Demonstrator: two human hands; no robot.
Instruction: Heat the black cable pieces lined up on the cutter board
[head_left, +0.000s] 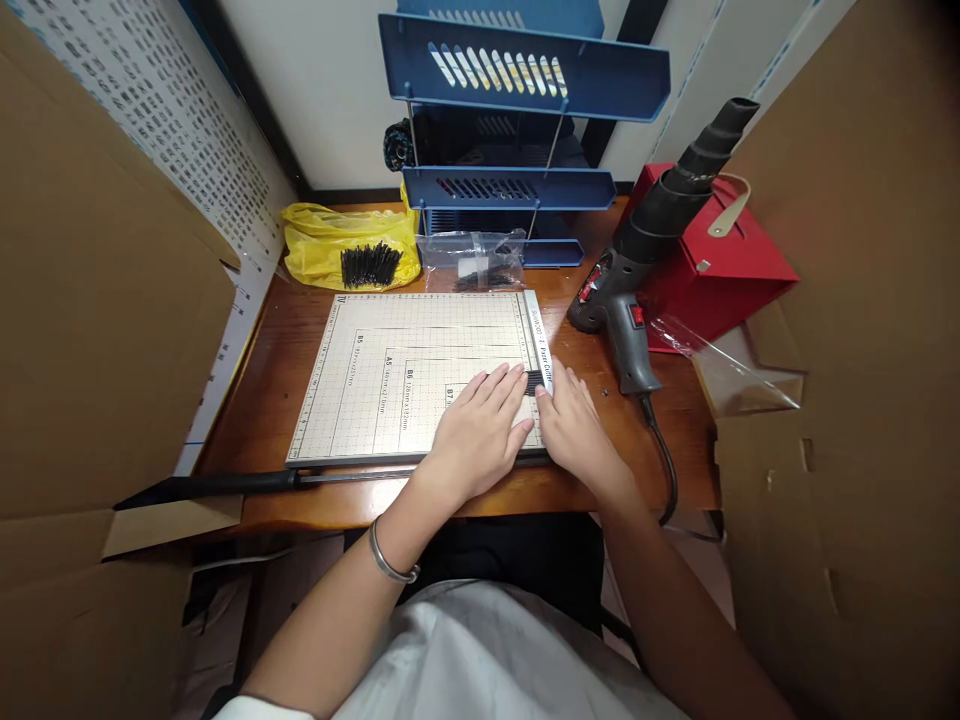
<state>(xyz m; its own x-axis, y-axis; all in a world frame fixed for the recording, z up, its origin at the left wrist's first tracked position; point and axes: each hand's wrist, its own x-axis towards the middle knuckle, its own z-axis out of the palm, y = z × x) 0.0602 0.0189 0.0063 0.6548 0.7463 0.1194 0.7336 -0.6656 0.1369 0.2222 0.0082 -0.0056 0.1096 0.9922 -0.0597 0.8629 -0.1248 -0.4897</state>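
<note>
A paper cutter board [360, 380] with printed grid lines lies on the wooden table. My left hand [484, 425] rests flat on its right part, fingers stretched forward. Thin black strips [534, 382] lie side by side between my hands near the board's right edge; the left fingertips touch them. My right hand [574, 415] lies at that edge, its fingers extended along the outer side and its thumb by the strips. The cutter's black handle [232, 483] is low along the front edge, left of the board.
Behind the board are a yellow bag [311, 245] with black pieces [371, 265], a clear bag [474, 262] and a blue rack [517, 188]. A heat gun [626, 325] and red box [720, 270] stand right. Cardboard walls [840, 450] flank the table [480, 506].
</note>
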